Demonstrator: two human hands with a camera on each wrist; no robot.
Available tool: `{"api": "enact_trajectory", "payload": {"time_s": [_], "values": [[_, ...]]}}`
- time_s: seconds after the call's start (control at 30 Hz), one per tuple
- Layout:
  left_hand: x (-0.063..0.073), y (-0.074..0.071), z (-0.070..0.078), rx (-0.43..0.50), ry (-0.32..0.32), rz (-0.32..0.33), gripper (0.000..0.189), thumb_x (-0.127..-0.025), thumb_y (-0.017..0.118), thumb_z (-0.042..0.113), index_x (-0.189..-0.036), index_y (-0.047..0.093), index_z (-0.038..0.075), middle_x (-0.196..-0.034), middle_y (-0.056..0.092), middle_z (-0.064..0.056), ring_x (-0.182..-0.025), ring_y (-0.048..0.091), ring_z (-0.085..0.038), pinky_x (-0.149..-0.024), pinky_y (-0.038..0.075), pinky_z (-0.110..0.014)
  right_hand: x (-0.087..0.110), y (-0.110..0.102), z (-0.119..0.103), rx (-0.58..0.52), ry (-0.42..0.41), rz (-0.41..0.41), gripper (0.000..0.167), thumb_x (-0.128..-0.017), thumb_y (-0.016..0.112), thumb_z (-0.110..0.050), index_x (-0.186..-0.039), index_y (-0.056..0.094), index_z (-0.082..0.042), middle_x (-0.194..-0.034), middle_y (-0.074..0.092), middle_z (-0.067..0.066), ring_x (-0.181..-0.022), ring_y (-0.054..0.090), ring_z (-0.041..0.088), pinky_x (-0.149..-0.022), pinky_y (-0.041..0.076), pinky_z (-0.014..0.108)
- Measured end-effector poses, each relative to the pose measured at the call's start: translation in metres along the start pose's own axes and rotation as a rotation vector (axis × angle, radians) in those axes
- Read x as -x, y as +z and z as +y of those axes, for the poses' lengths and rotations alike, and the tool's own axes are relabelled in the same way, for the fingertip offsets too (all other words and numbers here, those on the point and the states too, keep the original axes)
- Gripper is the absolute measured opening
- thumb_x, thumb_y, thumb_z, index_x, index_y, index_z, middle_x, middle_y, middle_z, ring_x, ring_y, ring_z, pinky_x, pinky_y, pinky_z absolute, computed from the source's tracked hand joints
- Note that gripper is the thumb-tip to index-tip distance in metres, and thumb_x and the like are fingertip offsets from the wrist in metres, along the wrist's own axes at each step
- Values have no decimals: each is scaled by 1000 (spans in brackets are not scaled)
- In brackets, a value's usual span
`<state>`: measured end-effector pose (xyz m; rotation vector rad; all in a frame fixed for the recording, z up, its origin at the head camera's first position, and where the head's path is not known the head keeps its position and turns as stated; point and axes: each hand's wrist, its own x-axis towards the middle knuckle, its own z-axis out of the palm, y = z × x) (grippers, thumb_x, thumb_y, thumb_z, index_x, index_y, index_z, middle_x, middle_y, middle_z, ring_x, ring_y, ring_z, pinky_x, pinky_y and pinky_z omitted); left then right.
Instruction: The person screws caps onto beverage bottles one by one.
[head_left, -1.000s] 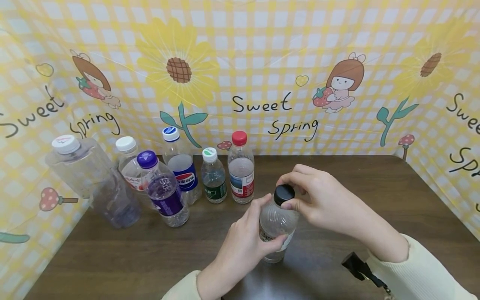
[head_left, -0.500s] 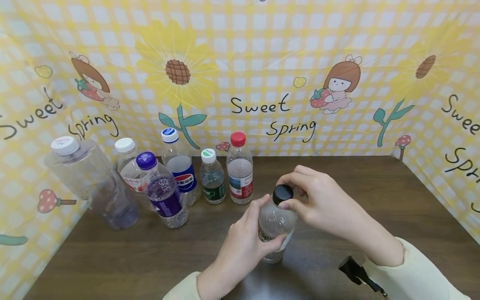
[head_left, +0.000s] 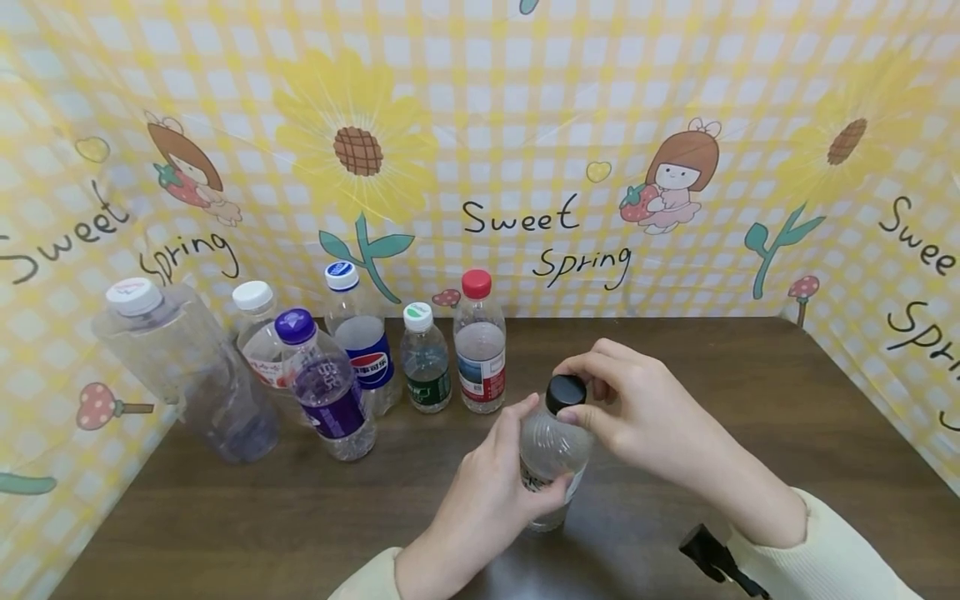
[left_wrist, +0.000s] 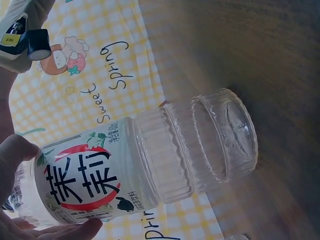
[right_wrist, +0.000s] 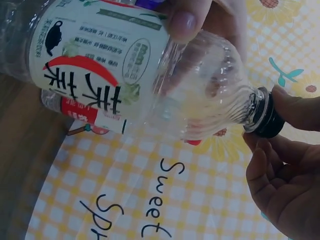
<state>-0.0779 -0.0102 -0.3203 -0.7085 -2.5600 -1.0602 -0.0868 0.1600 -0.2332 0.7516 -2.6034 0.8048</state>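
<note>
A clear plastic bottle (head_left: 553, 454) stands roughly upright before the person. Its white label (left_wrist: 82, 175) carries large black characters and a red ring. The left hand (head_left: 483, 487) grips the bottle's upper body, thumb on the near side and fingers round the far side. At the neck, the thumb and fingers of the right hand (head_left: 641, 408) pinch the black cap (head_left: 566, 393). In the right wrist view the cap (right_wrist: 270, 120) sits on the neck. Whether the bottle's base touches the table cannot be told.
Several capped bottles stand at the back left: a large clear one (head_left: 202, 383), a purple-capped one (head_left: 333, 400), a Pepsi bottle (head_left: 367, 358), a small green-labelled one (head_left: 427, 375) and a red-capped one (head_left: 480, 358). A patterned cloth (head_left: 525, 125) hangs behind the brown table (head_left: 225, 525).
The head view has shifted slightly. Both hands keep nearly the same hold on the bottle and its cap, and the other bottles have not moved.
</note>
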Motion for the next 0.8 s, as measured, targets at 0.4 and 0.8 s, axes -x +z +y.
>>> {"api": "enact_trajectory", "payload": {"time_s": [0.4, 0.8], "values": [[4, 7, 0, -10, -17, -9, 92, -74, 79, 27, -143, 23, 4, -132, 55, -17, -106, 64, -24, -80, 57, -39, 3, 4, 12, -28, -84, 19, 34, -76, 79, -14, -108, 68, -12, -89, 59, -10, -79, 51, 2, -70, 49, 22], [1, -24, -15, -153, 62, 74, 93, -87, 44, 70, -153, 13, 15, -159, 21, -10, -143, 27, -36, -109, 33, -58, 14, -15, 37, -79, -43, 297, 44, -94, 59, -34, -132, 56, -11, -112, 64, 7, -98, 53, 4, -87, 40, 15]]}}
